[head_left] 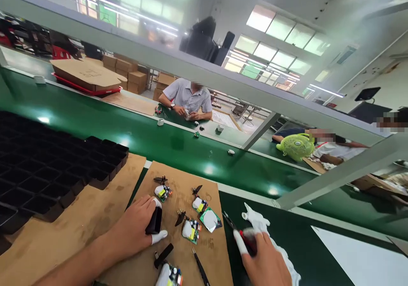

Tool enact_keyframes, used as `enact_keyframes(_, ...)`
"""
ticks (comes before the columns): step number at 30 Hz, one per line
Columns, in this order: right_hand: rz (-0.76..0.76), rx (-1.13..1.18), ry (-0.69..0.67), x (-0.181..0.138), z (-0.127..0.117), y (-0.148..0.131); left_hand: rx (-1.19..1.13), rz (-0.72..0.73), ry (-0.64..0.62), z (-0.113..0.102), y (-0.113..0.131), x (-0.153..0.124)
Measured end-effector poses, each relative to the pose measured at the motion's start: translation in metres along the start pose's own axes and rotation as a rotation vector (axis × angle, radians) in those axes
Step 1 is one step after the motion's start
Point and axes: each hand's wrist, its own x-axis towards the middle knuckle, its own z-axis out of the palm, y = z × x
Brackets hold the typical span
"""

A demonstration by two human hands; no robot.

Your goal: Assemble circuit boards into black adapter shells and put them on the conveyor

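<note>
My left hand [134,230], with white finger cots on thumb and forefinger, pinches a small black plastic housing [155,221] over a brown cardboard sheet [181,235]. My right hand [266,258] is closed around red-handled cutting pliers [237,230], whose jaws point toward the sheet. On the cardboard lie several small circuit boards with white and yellow parts [191,230] and several black clips [180,218]. Another board [168,275] and a black piece [163,255] lie at the near edge.
A black compartment tray [47,171] sits at my left on cardboard. A white cloth [258,220] lies under my right hand. A green conveyor belt [178,145] runs across. A person works opposite, and another sits beside a green fan [296,146]. Cardboard boxes [87,73] stand far left.
</note>
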Motion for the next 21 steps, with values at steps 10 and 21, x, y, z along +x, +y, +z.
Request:
enact_keyframes(10, -0.235, 0.187, -0.48, 0.11, 0.008, -0.111, 0.064, 0.017, -0.021, -0.003, -0.009, -0.005)
enact_keyframes(21, -0.18, 0.422, -0.332, 0.105, 0.032, -0.102, 0.075, 0.076, -0.014, -0.009, -0.01, -0.005)
